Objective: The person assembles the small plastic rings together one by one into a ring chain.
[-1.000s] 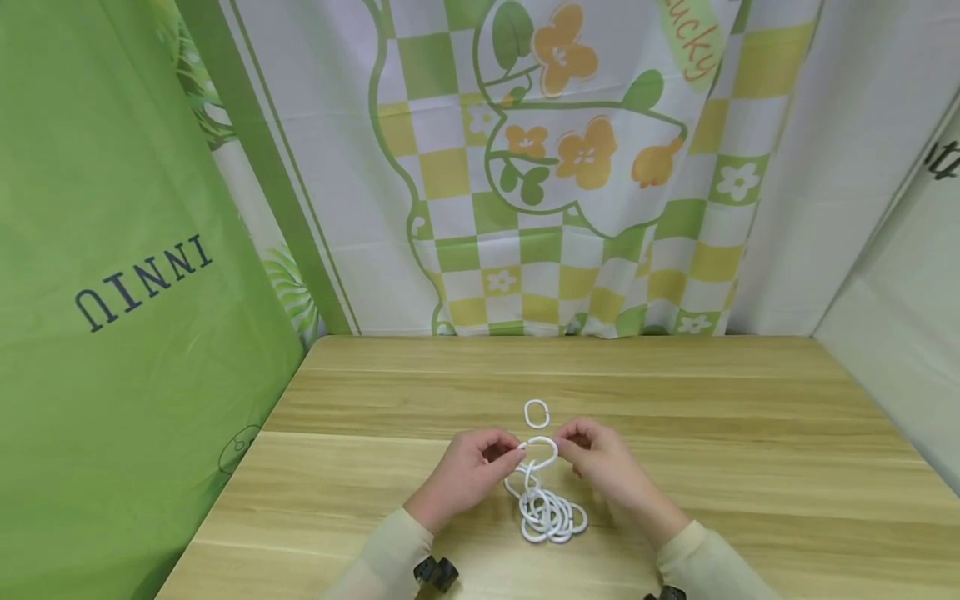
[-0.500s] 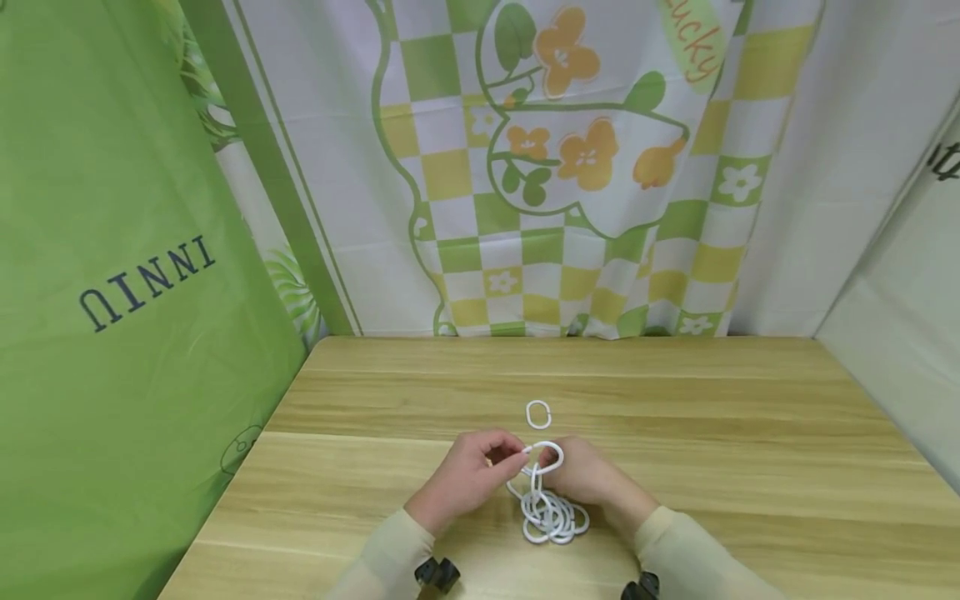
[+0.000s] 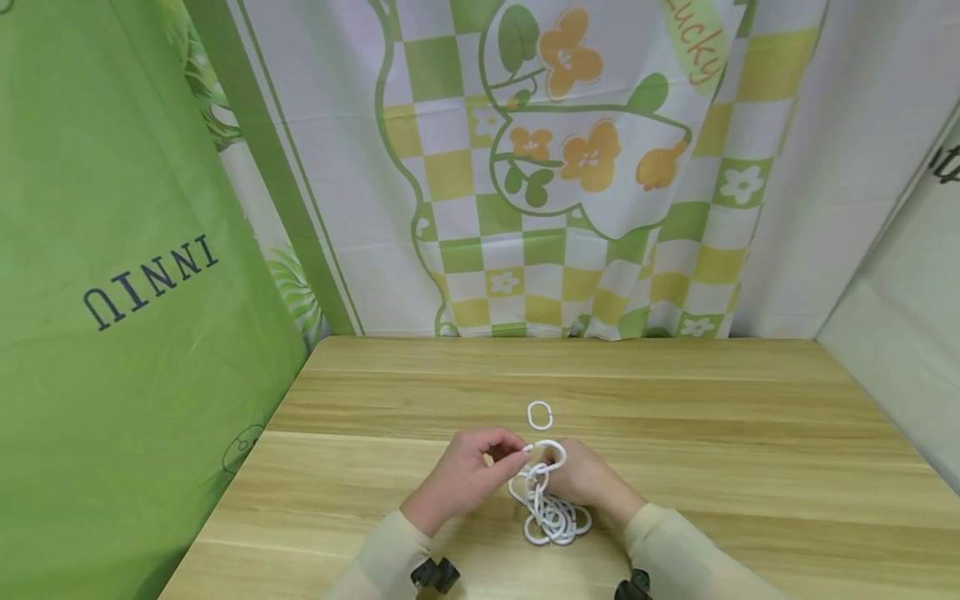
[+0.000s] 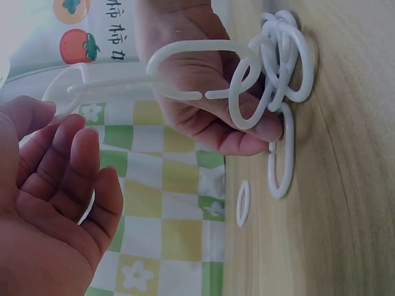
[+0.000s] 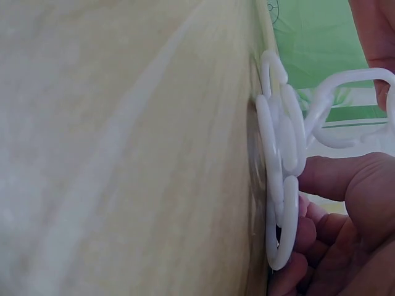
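Observation:
Between my hands runs a chain of white plastic oval links, each with a small gap. My left hand (image 3: 476, 471) pinches the end link (image 3: 562, 454) between thumb and fingertips, raised above the table. Low beside the bunched links (image 3: 553, 525), my right hand (image 3: 585, 479) has its thumb and fingers around one link (image 4: 289, 163), as the left wrist view shows. In the right wrist view its thumb presses the bunch (image 5: 290, 135) while the fingers reach underneath. Part of the right fingers is hidden behind the chain in the head view.
A single loose white link (image 3: 529, 416) lies on the wooden table (image 3: 690, 408) just beyond the hands. A checked curtain (image 3: 517, 250) hangs at the table's far edge. Green cloth (image 3: 150, 375) borders the left side, pale cloth (image 3: 900, 333) the right.
My right hand has come left and down from beside the raised link to the bunched links. The left hand keeps pinching the end link, nearly still. The loose link has stayed put.

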`<state>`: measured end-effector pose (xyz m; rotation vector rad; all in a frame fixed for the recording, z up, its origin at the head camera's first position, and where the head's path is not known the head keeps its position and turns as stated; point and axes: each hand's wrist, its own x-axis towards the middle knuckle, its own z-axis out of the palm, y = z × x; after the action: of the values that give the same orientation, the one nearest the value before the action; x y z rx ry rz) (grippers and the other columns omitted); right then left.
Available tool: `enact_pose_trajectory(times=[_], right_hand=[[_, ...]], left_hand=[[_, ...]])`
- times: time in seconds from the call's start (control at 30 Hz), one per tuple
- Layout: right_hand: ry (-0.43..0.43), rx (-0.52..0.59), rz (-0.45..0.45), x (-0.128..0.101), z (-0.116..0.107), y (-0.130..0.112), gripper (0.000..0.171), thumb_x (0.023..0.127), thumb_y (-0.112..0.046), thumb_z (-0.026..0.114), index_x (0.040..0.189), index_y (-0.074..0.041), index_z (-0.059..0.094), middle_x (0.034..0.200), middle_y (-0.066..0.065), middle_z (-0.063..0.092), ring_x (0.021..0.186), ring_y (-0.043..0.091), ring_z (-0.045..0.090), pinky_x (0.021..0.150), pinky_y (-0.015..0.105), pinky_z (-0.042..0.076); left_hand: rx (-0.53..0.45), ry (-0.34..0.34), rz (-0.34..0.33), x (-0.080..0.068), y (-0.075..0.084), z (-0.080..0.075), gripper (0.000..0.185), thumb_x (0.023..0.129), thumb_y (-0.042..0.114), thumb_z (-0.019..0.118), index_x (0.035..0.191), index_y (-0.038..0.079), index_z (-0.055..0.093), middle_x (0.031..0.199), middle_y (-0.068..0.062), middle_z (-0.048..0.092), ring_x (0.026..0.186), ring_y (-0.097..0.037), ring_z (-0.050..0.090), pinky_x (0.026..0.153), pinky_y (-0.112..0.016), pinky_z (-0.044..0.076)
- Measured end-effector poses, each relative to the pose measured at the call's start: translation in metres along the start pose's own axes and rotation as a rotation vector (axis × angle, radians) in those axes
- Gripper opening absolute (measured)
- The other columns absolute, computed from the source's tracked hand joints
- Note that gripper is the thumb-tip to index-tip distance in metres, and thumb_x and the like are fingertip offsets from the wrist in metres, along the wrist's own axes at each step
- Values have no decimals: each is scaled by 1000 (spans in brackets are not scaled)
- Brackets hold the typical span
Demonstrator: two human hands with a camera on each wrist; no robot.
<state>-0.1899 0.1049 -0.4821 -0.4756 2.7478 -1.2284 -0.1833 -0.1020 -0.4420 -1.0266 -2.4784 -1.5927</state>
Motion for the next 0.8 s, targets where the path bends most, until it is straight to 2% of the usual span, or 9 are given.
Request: enact_pose_trajectory(times=[0.1, 0.27, 0.4, 0.57, 0.8], right_hand=[[1, -47, 17, -1, 0, -2, 24, 71, -2, 71, 61, -15, 54, 56, -8, 46, 52, 10, 42, 50, 28, 36], [-15, -125, -8, -4, -1, -2, 25, 74, -3, 71, 62, -15, 52, 58, -7, 44, 53, 12, 42, 50, 30, 35], [-34, -124, 26, -5, -6, 3, 20, 80, -4, 69, 68, -14, 56, 61, -6, 48, 57, 12, 46, 53, 30, 39], [11, 7, 121, -6, -23, 10, 9, 85, 1, 67, 82, -6, 62, 74, 1, 55, 70, 17, 52, 64, 33, 45], [85, 182, 170, -11, -53, 11, 7, 98, -4, 64, 92, -2, 64, 78, 7, 62, 64, 16, 52, 54, 26, 44]], left_hand=[[-6, 1, -4, 0, 3, -2, 13, 100, 16, 71, 100, 5, 76, 85, -1, 72, 78, -4, 61, 71, -29, 54], [-15, -11, -6, 1, 3, -2, 10, 99, 16, 71, 99, 7, 76, 85, 0, 71, 77, -4, 61, 70, -28, 54], [-18, -20, 13, 1, 1, -1, 9, 99, 15, 72, 98, 8, 76, 84, 1, 71, 76, -3, 61, 69, -27, 54], [-14, -30, 37, 1, -1, 2, 11, 99, 15, 72, 98, 6, 76, 85, -1, 72, 77, -3, 60, 69, -24, 54], [-6, -37, 22, 1, -1, 3, 12, 99, 15, 72, 99, 4, 76, 86, -3, 72, 76, -2, 60, 70, -23, 54]])
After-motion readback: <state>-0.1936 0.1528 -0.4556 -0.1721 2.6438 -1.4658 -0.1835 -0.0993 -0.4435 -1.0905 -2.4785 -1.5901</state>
